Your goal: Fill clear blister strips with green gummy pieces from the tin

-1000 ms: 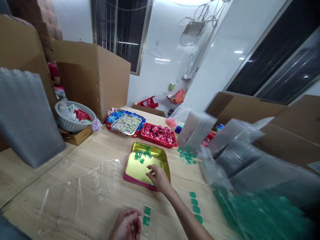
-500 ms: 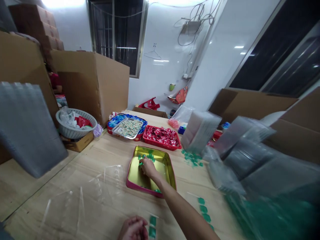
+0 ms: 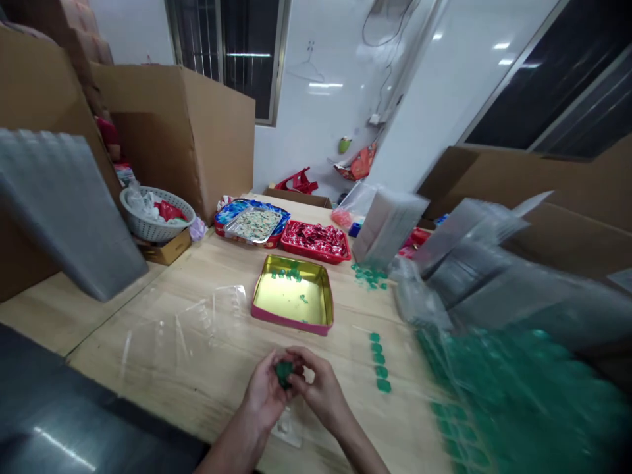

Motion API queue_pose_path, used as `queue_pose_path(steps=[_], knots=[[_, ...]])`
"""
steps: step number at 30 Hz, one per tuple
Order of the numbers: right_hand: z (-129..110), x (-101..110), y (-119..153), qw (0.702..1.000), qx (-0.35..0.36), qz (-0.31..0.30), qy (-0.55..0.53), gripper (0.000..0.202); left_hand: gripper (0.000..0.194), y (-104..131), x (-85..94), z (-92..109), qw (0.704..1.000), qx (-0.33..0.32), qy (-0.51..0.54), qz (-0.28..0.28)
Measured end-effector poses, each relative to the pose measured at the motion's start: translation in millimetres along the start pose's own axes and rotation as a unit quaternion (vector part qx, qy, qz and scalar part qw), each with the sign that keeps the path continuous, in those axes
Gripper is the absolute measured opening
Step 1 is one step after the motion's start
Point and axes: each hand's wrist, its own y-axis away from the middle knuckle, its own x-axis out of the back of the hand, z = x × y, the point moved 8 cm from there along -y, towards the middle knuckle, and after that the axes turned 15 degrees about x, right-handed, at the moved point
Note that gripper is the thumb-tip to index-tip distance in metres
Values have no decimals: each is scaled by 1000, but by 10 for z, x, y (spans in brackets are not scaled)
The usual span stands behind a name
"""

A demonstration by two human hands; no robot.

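Note:
Both hands meet above the near part of the table. My left hand (image 3: 264, 394) is cupped round dark green pieces (image 3: 284, 372). From the right, the curled fingers of my right hand (image 3: 316, 387) touch the same green pieces. Beneath them a small clear plastic piece (image 3: 287, 431) lies on the wood, partly hidden. Beyond my hands stands a gold-lined tin (image 3: 316, 296) with a pink outer side and some green pieces in it. A row of green pieces (image 3: 379, 359) lies to the right of my hands.
Clear plastic trays (image 3: 182, 329) lie at the left. A red tray of wrapped pieces (image 3: 316, 242) and a metal tray (image 3: 254, 225) stand behind the tin. Stacked clear trays (image 3: 390, 227) and a heap of green packs (image 3: 533, 395) are at the right.
My right hand has left the tin and come back to my left hand, which now holds green pieces. The view has shifted, with the tin and other objects higher in it.

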Motion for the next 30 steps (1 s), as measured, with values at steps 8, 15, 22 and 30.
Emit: queue_pose_path(steps=[8, 15, 22, 30], knots=[[-149, 76, 206, 998, 38, 33, 26, 19, 18, 236, 116, -82, 990, -72, -116, 24], [-43, 44, 333, 998, 12, 48, -30, 15, 20, 391, 181, 12, 962, -151, -216, 66], [-48, -5, 403, 995, -6, 46, -92, 5, 18, 447, 164, 25, 927, -193, -311, 83], [140, -144, 565, 913, -156, 100, -363, 13, 24, 451, 118, -82, 947, -104, -303, 7]])
